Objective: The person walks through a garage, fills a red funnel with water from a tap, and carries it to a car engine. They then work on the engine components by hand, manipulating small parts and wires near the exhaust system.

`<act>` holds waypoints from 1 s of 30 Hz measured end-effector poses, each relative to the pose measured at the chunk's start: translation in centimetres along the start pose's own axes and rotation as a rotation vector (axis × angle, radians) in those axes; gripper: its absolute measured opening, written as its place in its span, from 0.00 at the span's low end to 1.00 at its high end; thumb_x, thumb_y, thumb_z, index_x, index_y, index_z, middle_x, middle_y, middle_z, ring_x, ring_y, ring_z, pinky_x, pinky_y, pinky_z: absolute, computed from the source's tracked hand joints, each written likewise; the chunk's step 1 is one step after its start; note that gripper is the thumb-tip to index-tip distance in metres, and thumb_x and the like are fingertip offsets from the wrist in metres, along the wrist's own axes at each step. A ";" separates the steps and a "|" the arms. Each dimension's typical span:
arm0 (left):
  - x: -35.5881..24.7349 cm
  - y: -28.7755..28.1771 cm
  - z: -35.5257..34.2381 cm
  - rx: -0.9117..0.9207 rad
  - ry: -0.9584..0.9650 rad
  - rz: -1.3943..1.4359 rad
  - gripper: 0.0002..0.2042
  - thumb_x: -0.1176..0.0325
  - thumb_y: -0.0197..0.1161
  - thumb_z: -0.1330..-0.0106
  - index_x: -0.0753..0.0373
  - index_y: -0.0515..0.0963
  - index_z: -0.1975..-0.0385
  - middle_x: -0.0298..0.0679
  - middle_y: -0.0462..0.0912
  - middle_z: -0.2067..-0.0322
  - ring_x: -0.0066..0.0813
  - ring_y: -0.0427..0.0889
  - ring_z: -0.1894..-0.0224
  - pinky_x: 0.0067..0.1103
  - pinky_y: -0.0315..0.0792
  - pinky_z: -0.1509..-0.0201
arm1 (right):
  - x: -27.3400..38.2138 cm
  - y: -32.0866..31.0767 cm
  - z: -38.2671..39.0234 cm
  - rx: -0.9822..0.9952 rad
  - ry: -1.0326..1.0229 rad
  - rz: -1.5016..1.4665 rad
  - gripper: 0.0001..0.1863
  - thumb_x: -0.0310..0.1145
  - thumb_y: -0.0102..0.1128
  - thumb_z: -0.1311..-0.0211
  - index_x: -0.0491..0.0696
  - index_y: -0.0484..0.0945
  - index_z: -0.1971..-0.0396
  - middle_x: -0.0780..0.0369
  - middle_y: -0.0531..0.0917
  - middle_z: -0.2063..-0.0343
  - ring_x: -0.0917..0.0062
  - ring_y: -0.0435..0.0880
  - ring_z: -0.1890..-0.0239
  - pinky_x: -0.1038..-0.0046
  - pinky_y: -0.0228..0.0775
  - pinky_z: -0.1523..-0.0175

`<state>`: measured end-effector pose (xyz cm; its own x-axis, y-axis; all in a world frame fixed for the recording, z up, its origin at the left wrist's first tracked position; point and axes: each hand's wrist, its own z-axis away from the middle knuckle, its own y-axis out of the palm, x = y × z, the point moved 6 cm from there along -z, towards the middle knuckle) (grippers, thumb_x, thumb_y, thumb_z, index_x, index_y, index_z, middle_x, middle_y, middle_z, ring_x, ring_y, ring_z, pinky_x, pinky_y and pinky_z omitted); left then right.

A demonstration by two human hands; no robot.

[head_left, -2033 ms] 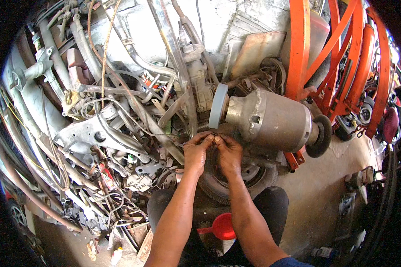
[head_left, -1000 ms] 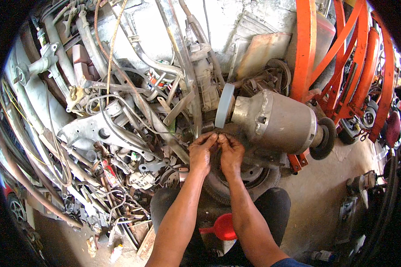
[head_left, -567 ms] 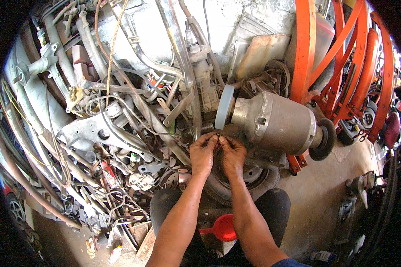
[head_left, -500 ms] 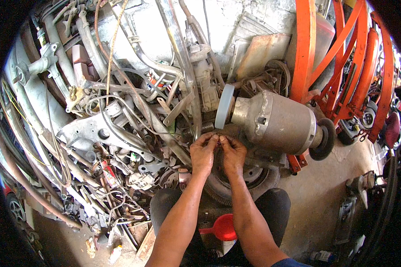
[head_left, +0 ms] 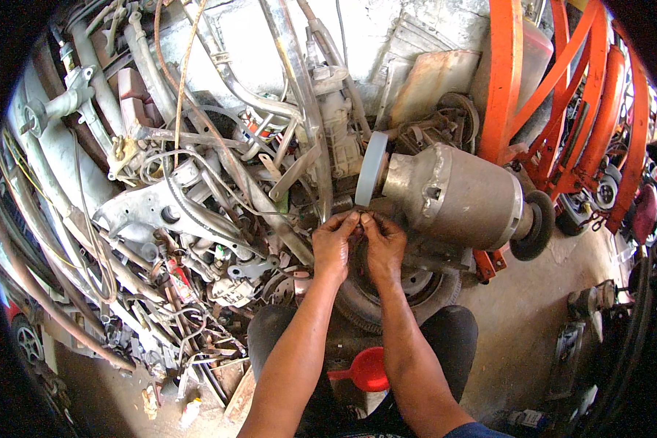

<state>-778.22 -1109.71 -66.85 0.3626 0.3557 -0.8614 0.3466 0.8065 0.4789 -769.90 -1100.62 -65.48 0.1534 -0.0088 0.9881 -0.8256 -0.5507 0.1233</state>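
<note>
My left hand point(head_left: 333, 247) and my right hand point(head_left: 385, 245) meet fingertip to fingertip in front of me. Both are closed in a pinch around a small dark piece, too small and too covered to name. Just above the fingertips is the pale blue-grey grinding wheel point(head_left: 371, 168) of a bench grinder point(head_left: 463, 197); whether the piece touches it I cannot tell. The grinder's rounded brown motor body lies to the right of my hands, with a dark round wheel point(head_left: 531, 226) on its far end. Below my hands is a tyre point(head_left: 442, 296) on a rim.
Metal pipes, arms and loose car parts point(head_left: 150, 208) crowd the left side. Orange steel frames point(head_left: 505, 80) stand at the right against a white wall point(head_left: 409, 25). A red plastic dipper point(head_left: 370, 369) sits between my knees. Concrete floor point(head_left: 522, 314) shows at right.
Both hands have shifted up slightly together, bringing the fingertips closer to the lower edge of the grinding wheel. The pinch looks the same.
</note>
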 end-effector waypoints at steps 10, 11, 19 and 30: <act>1.7 0.1 -1.1 0.042 -0.108 0.142 0.11 0.66 0.70 0.37 0.65 0.82 0.59 0.36 0.84 0.64 0.28 0.81 0.62 0.24 0.74 0.55 | -0.9 -0.1 -0.7 -0.039 -0.028 0.016 0.11 0.33 0.66 0.35 0.40 0.85 0.62 0.62 0.87 0.67 0.80 0.80 0.65 0.74 0.73 0.56; 1.6 0.1 -1.1 0.040 -0.115 0.154 0.11 0.66 0.70 0.37 0.65 0.82 0.59 0.36 0.84 0.64 0.28 0.81 0.63 0.24 0.74 0.55 | -1.0 -0.1 -0.7 -0.040 -0.016 0.016 0.11 0.33 0.65 0.35 0.40 0.85 0.61 0.62 0.87 0.67 0.79 0.81 0.65 0.74 0.74 0.56; 1.5 0.1 -1.1 0.037 -0.101 0.119 0.10 0.65 0.71 0.37 0.64 0.83 0.62 0.34 0.85 0.66 0.26 0.80 0.64 0.22 0.73 0.56 | -0.8 0.2 -0.8 -0.025 -0.036 0.048 0.11 0.32 0.64 0.34 0.39 0.84 0.60 0.60 0.87 0.67 0.77 0.82 0.65 0.73 0.74 0.56; 1.3 0.3 -1.1 0.028 -0.066 0.090 0.10 0.66 0.70 0.37 0.65 0.83 0.61 0.35 0.85 0.66 0.25 0.80 0.64 0.22 0.73 0.55 | -1.1 0.3 -0.8 -0.030 -0.017 -0.001 0.11 0.32 0.62 0.33 0.39 0.84 0.61 0.61 0.87 0.67 0.78 0.81 0.65 0.73 0.74 0.56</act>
<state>-778.60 -1108.44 -68.01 0.4491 0.3932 -0.8023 0.3338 0.7591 0.5589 -770.73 -1100.05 -66.41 0.1631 -0.0221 0.9864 -0.8414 -0.5252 0.1273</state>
